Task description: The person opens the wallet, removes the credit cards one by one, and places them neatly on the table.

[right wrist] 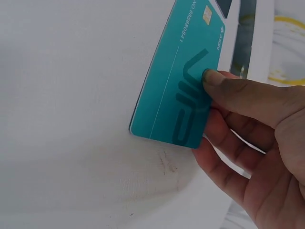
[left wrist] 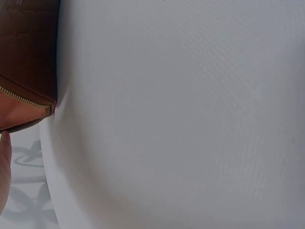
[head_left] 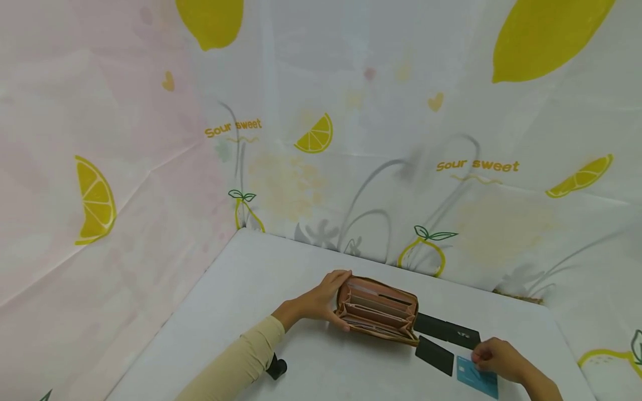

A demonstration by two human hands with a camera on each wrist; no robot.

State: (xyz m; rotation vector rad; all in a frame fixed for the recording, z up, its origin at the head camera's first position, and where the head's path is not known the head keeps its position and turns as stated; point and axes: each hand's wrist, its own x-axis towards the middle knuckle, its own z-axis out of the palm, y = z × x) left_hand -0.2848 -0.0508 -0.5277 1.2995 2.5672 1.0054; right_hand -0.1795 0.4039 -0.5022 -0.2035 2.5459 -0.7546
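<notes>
A brown zip-around wallet (head_left: 376, 312) stands unzipped on the table, its pink-tan pleated compartments facing up and light edges of things showing in the slots. My left hand (head_left: 321, 298) grips its left end, thumb at the near edge and fingers at the far edge. In the left wrist view, the wallet's brown outside and gold zip (left wrist: 24, 99) show beside a fingertip. My right hand (head_left: 499, 359) pinches a teal card (right wrist: 176, 95) along one side, thumb on its printed face. The card carries large "VIP" lettering and a gold chip.
Dark flat cards (head_left: 434, 355) lie to the wallet's right, with a longer dark strip (head_left: 448, 330) behind them. A small black object (head_left: 277, 367) sits by the left sleeve. Lemon-printed sheets (head_left: 351, 184) rise behind and left of the white table (head_left: 281, 250).
</notes>
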